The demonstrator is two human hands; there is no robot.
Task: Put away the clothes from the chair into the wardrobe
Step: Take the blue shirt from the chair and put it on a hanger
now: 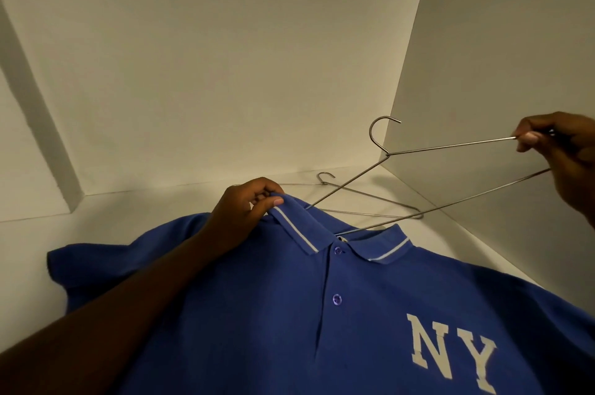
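A blue polo shirt point(322, 314) with a white-striped collar and white "NY" letters lies spread on the white wardrobe shelf point(167, 211), front up. My left hand point(248, 211) pinches the left side of its collar and lifts it. My right hand point(560, 149) grips one end of a metal wire hanger point(450, 145) at the right. The hanger's other end reaches into the collar opening, and its hook points up toward the back.
A second wire hanger point(370, 201) lies flat on the shelf behind the collar. White wardrobe walls close in at the back point(225, 72) and the right point(499, 56). A white partition point(35, 124) stands at the left.
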